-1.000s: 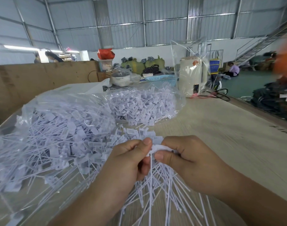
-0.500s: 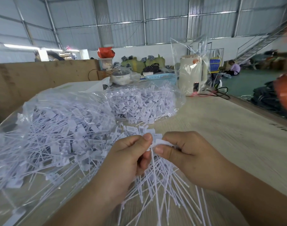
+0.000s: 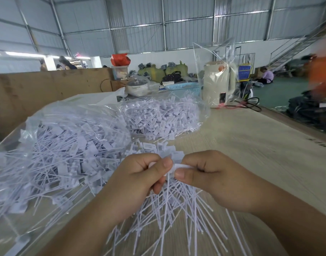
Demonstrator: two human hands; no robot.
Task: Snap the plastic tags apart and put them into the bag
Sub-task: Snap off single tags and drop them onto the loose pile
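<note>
White plastic tags (image 3: 174,168) pinched between my left hand (image 3: 140,178) and right hand (image 3: 210,174), probably braced for snapping.

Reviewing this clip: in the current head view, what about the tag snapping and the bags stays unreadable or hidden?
- Head view: the joint in the tag strip is covered by the left hand and right hand; snapped or whole cannot be told.
- Near bag: its mouth is not visible; the left and bottom edges cut it off.
- Print on the tags in the far bag: too small.
- Orange figure at the right edge: motion-blurred.
</note>
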